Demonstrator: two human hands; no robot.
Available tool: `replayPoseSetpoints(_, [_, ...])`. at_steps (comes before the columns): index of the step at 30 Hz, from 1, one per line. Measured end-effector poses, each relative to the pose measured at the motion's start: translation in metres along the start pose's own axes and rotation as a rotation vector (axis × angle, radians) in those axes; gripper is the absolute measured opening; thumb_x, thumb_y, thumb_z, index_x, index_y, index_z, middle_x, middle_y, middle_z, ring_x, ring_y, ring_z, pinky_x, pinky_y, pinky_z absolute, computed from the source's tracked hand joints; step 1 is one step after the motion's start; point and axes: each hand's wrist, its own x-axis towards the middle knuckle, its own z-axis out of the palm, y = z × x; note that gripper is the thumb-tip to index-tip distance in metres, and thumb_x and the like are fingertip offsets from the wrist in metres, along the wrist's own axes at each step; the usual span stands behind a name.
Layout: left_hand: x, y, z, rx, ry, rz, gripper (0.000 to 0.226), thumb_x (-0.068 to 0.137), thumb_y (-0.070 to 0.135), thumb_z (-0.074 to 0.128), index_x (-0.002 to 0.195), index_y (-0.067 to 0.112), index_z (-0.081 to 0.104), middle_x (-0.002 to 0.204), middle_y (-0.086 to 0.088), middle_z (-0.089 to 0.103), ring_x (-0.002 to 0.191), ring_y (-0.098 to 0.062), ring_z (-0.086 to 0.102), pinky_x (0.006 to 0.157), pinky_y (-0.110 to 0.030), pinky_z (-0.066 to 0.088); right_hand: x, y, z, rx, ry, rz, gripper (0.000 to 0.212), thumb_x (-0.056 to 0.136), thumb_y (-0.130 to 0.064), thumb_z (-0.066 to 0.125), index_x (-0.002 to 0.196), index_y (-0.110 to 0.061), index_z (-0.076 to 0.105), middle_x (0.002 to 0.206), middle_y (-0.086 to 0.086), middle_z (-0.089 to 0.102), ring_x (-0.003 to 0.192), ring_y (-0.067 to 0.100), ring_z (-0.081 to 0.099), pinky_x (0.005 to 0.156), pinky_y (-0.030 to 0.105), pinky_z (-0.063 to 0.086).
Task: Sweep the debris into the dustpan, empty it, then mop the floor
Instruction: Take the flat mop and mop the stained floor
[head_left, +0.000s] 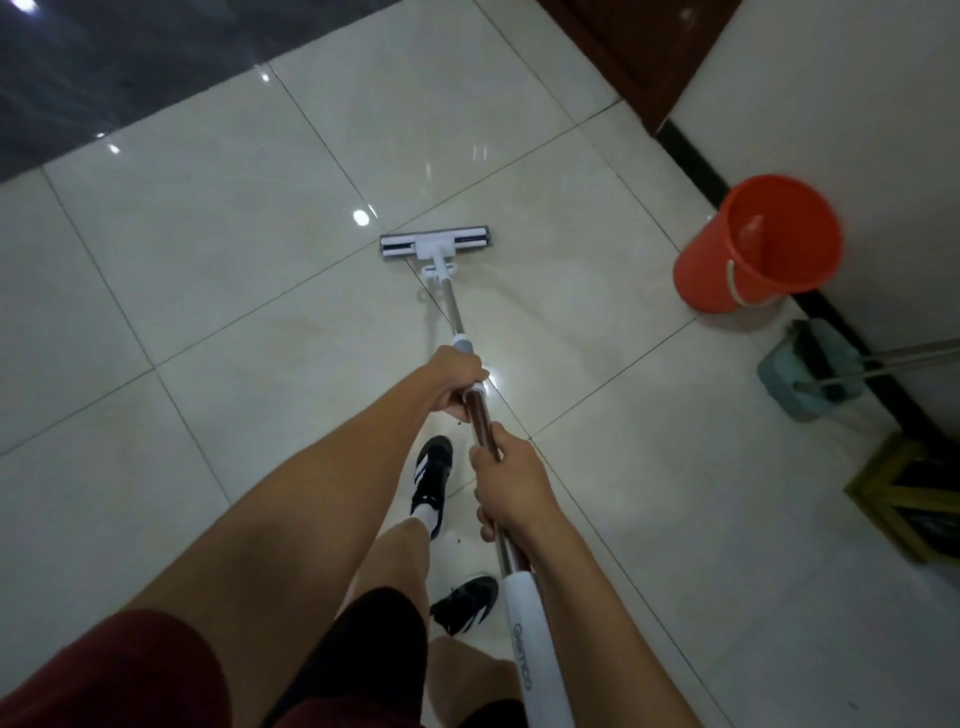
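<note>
Right now both hands are wrapped around the mop handle (480, 415), 1 above the other. The left hand (460, 382) grips it further down the shaft, just below a grey collar, with the fingers curled under the pole. The right hand (511, 483) grips it higher up, thumb lying along the shaft, just ahead of a white sleeve (530, 639) that covers the top end of the handle.

The mop (435, 243) has its flat head resting on the pale tiled floor (208, 260), out in front of the person near the middle of the open stretch, lying across a grout line. The pole slants back from it to the hands.

Over by the right-hand wall stands an orange bucket (753, 244), upright against the black skirting. Just beside it, nearer the person, a teal dustpan (784, 374) sits on the floor at the wall's foot, with metal poles (909, 358) running off to the right edge. A yellow wooden frame (904, 493) sits further along the same wall.

Below the hands are 2 black shoes (434, 478) with white stripes. A few dark specks lie on the tiles close to the feet.
</note>
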Motion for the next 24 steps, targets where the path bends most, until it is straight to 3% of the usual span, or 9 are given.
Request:
replayPoseSetpoints(2, [0.009,0.009,-0.01,-0.024,0.011,0.011,0.018,0.095,0.011,0.062,0.105,-0.002,0.055,0.076,-0.018,0.064,0.054,-0.026,0.068,0.05,-0.047,0.06,0.013,-0.01,0.002,-0.037,0.003,-0.01,0.018,0.102,-0.02,0.044,0.114,-0.019,0.057,0.08,0.003,0.052,0.069,0.024,0.055,0.07,0.044,0.058])
replayPoseSetpoints(5, [0.022,0.023,-0.018,-0.021,0.018,0.022,0.017,0.094,0.01,0.063,0.101,-0.002,0.054,0.074,-0.019,0.065,0.048,-0.025,0.068,0.047,-0.043,0.058,0.029,-0.023,0.0,0.02,0.003,0.035,0.016,0.102,-0.02,0.043,0.111,-0.021,0.056,0.074,0.004,0.052,0.052,0.02,0.053,0.045,0.03,0.051])
replayPoseSetpoints(12, [0.077,0.092,-0.062,-0.045,0.066,0.056,0.016,0.093,0.011,0.065,0.094,0.0,0.054,0.075,-0.018,0.064,0.046,-0.024,0.067,0.044,-0.04,0.056,0.102,-0.096,0.004,0.091,-0.007,0.073,0.022,0.1,-0.017,0.041,0.114,-0.022,0.056,0.072,0.007,0.051,0.043,0.018,0.047,0.041,0.025,0.045])
replayPoseSetpoints(17, [0.14,0.181,-0.118,-0.025,0.046,0.059,0.016,0.092,0.011,0.065,0.092,0.002,0.052,0.078,-0.019,0.065,0.046,-0.024,0.068,0.044,-0.038,0.055,0.188,-0.179,0.002,0.069,0.002,0.026,0.017,0.097,-0.017,0.042,0.104,-0.019,0.057,0.069,0.003,0.049,0.047,0.02,0.048,0.047,0.03,0.048])
replayPoseSetpoints(21, [0.192,0.266,-0.174,-0.03,0.012,0.079,0.014,0.093,0.008,0.058,0.082,0.012,0.052,0.079,-0.012,0.06,0.058,-0.026,0.065,0.048,-0.037,0.057,0.266,-0.266,0.009,0.027,0.019,0.001,0.01,0.099,-0.02,0.045,0.104,-0.019,0.054,0.072,-0.002,0.048,0.059,0.018,0.048,0.066,0.038,0.049])
replayPoseSetpoints(24, [0.226,0.336,-0.219,-0.011,0.015,0.073,0.018,0.096,0.009,0.056,0.079,0.011,0.051,0.076,-0.011,0.059,0.058,-0.026,0.062,0.043,-0.034,0.055,0.324,-0.337,0.012,0.063,0.018,0.002,0.015,0.1,-0.021,0.045,0.109,-0.016,0.057,0.073,0.002,0.051,0.054,0.019,0.05,0.06,0.036,0.05])
